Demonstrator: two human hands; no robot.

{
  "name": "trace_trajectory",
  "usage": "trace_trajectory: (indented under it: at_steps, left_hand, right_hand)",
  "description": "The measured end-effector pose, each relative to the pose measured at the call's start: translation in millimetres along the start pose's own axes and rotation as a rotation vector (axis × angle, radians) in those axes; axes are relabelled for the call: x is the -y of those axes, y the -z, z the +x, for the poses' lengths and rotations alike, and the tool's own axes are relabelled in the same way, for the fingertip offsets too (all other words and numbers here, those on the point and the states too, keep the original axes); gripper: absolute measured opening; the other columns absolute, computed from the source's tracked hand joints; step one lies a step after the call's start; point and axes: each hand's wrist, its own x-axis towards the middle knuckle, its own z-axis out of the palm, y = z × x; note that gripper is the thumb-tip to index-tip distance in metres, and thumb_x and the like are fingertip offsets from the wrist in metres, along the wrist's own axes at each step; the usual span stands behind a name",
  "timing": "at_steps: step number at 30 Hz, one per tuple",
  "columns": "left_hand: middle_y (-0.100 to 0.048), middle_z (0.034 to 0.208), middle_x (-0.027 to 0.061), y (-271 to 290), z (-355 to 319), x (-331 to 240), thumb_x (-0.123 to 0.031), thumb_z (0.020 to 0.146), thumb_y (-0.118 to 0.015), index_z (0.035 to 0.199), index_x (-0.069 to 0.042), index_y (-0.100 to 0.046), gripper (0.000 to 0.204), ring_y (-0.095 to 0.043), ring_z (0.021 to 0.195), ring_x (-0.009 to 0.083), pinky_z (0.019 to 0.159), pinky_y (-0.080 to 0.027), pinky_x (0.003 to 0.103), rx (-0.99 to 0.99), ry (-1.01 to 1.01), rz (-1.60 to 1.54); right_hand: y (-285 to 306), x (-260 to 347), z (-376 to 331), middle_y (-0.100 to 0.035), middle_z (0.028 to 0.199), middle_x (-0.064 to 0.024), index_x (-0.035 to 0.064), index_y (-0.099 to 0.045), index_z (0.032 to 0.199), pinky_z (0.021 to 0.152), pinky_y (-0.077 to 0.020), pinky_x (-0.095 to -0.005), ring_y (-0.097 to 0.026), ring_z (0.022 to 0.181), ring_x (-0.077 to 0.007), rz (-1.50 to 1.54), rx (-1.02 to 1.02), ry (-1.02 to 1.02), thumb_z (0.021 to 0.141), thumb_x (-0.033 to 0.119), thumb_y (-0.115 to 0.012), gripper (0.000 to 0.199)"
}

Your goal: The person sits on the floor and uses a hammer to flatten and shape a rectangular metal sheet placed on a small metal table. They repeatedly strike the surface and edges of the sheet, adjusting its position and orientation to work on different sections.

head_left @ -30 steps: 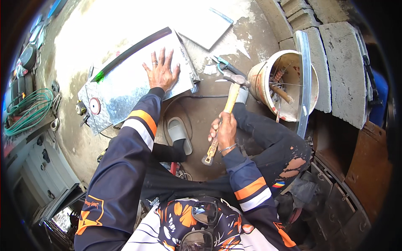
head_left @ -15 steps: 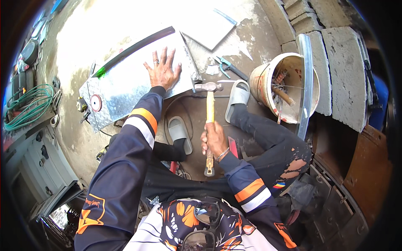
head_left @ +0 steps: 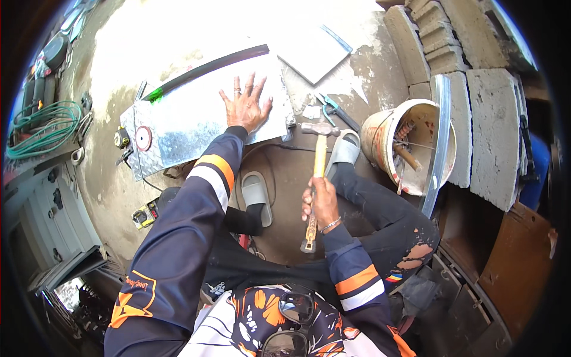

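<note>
My left hand point(head_left: 247, 112) lies flat, fingers spread, on a shiny sheet-metal panel point(head_left: 196, 128). A dark strip point(head_left: 208, 66) with a bright green patch near its left end runs along the panel's far edge. A red-rimmed round disc point(head_left: 143, 138) sits at the panel's left end. Wrapped around the yellow handle of a hammer point(head_left: 320, 156) is my right hand point(head_left: 322, 201). The hammer's metal head points away from me, to the right of the panel's near corner and apart from it.
To the right stands a dirty white bucket point(head_left: 380, 140) holding sticks, with a long metal channel point(head_left: 439, 143) against it. Teal-handled pliers point(head_left: 333, 110) lie beside it. Concrete blocks point(head_left: 491, 131) line the right. A tape measure point(head_left: 122, 138) and a green coiled hose point(head_left: 50, 128) are left.
The hammer and my right hand have shifted slightly right in the picture. The whole scene has also shifted a little as the view moved. My left hand stays flat on the panel.
</note>
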Motion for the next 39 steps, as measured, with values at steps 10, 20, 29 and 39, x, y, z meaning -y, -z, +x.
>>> trace_trajectory:
  at_steps: [10, 20, 29, 39]
  left_hand:
    - [-0.021, 0.167, -0.0002, 14, -2, -1, -0.057, 0.098, -0.04, 0.157, -0.034, -0.031, 0.064, -0.016, 0.153, 0.038, 0.11, -0.01, 0.08, 0.006, -0.003, -0.015]
    - [-0.023, 0.166, 0.0009, 9, -7, 7, -0.055, 0.098, -0.042, 0.156, -0.032, -0.032, 0.063, -0.016, 0.153, 0.0389, 0.11, -0.012, 0.08, -0.032, 0.002, -0.067]
    - [-0.025, 0.166, 0.0008, 7, -10, 13, -0.055, 0.098, -0.043, 0.156, -0.031, -0.034, 0.063, -0.02, 0.152, 0.0389, 0.11, -0.014, 0.08, -0.059, 0.005, -0.081]
    - [-0.024, 0.166, -0.0003, 6, -14, 18, -0.056, 0.098, -0.042, 0.156, -0.031, -0.034, 0.063, -0.02, 0.152, 0.0383, 0.11, -0.013, 0.08, -0.046, 0.023, -0.093]
  right_hand:
    - [-23, 30, 23, -0.045, 0.061, -0.0029, 0.0108, -0.042, 0.097, 0.034, -0.0425, -0.0354, -0.045, 0.039, -0.0149, -0.073, -0.02, 0.027, 0.102, 0.036, -0.044, 0.025]
    - [-14, 51, 33, -0.046, 0.062, -0.0044, 0.0105, -0.041, 0.099, 0.033, -0.0443, -0.0367, -0.046, 0.039, -0.0164, 0.073, -0.066, 0.225, 0.105, 0.036, -0.041, 0.027]
    - [3, 51, 37, -0.043, 0.06, -0.0033, 0.0114, -0.042, 0.098, 0.034, -0.0442, -0.0364, -0.047, 0.04, -0.0165, 0.033, -0.038, 0.164, 0.103, 0.036, -0.041, 0.025]
    - [-5, 58, 39, -0.045, 0.062, -0.0034, 0.0106, -0.043, 0.095, 0.033, -0.043, -0.0351, -0.045, 0.039, -0.0153, -0.151, -0.025, 0.149, 0.102, 0.036, -0.043, 0.026]
